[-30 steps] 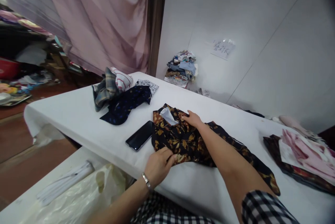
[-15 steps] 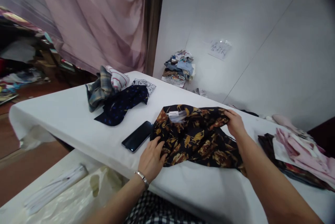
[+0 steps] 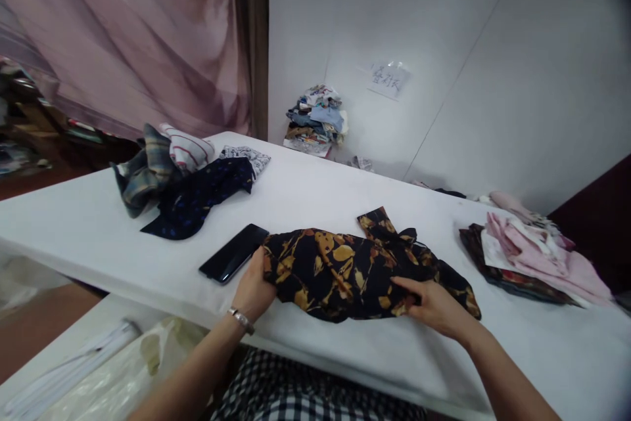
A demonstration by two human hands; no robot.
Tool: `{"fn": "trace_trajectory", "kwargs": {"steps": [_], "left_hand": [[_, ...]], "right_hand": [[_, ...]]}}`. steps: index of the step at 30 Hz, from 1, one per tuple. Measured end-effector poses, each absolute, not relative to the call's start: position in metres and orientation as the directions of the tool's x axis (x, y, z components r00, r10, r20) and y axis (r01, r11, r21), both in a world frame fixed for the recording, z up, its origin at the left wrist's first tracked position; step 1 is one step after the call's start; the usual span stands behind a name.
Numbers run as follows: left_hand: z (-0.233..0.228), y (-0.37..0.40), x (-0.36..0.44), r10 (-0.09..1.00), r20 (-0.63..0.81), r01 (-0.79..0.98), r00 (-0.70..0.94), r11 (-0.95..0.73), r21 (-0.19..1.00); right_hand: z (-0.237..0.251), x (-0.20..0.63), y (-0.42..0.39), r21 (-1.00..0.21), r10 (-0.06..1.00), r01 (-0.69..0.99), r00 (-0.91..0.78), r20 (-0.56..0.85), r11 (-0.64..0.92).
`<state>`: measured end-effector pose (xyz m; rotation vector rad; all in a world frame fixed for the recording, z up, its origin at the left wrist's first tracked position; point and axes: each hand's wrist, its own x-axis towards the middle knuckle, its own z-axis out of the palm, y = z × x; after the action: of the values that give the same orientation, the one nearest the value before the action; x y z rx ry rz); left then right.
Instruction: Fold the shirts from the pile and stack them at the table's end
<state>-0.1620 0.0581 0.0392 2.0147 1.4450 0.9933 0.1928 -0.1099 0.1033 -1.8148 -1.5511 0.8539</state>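
Observation:
A black floral shirt with gold and brown flowers lies on the white table, its collar out of sight and one sleeve end jutting out at the back. My left hand, with a silver bracelet on the wrist, is closed on the shirt's left end; its fingertips are hidden under the cloth. On the front right part of the shirt, my right hand grips the fabric between thumb and fingers. A black smartphone lies just left of the shirt, near my left hand.
Crumpled clothes lie at the table's left, a folded pile at its right. More stacked clothes stand by the wall under a paper sign. Below the front edge is a plastic bag.
The collar has been turned out of sight and the shirt now lies as a narrower strip. My right hand has come down from the back edge to the front. The view has shifted right.

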Motion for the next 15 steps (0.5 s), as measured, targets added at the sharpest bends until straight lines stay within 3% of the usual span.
{"fn": "trace_trajectory", "kwargs": {"steps": [3, 5, 8, 11, 15], "left_hand": [[0.053, 0.057, -0.160, 0.977, 0.146, 0.531, 0.156, -0.208, 0.821], [0.062, 0.055, -0.159, 0.990, 0.102, 0.593, 0.102, -0.142, 0.793], [0.070, 0.051, -0.160, 0.987, 0.148, 0.711, 0.065, -0.149, 0.687], [0.073, 0.049, -0.159, 0.979, 0.181, 0.795, 0.093, -0.183, 0.579], [0.071, 0.048, -0.151, 0.977, -0.027, 0.827, 0.214, -0.166, 0.537]], "right_hand": [[0.111, 0.193, -0.106, -0.895, 0.982, 0.438, 0.186, 0.000, -0.083], [0.121, 0.195, -0.102, -0.986, 0.923, 0.159, 0.385, 0.019, -0.046], [0.135, 0.196, -0.097, -0.977, 0.810, -0.192, 0.586, -0.041, 0.089], [0.142, 0.195, -0.095, -0.943, 0.788, -0.288, 0.613, -0.048, 0.166], [0.142, 0.194, -0.097, -0.941, 0.807, -0.309, 0.586, -0.072, 0.140]]}}
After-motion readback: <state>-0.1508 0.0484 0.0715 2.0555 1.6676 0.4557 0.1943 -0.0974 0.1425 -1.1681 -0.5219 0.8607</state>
